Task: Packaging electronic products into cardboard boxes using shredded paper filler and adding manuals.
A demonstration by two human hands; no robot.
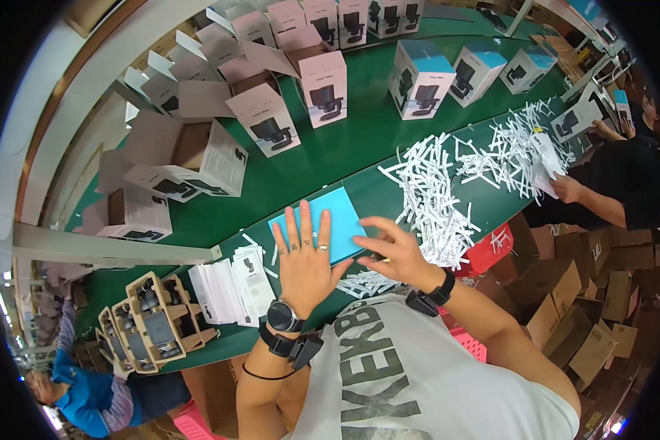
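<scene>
blue box [345, 209]: partly under left fingers [306, 226] | leaflet [252, 284] print: too small | black-clad co-worker [605, 180]: cropped at right

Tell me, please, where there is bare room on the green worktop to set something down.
Bare green worktop shows between the blue box and the open cartons, continuing right to the nearest blue-topped carton. It is crowded around the right hand, with shredded paper, and left of the left hand, with leaflets and brown trays.

Brown cartons [594, 352] near red bin [482, 259]
</scene>
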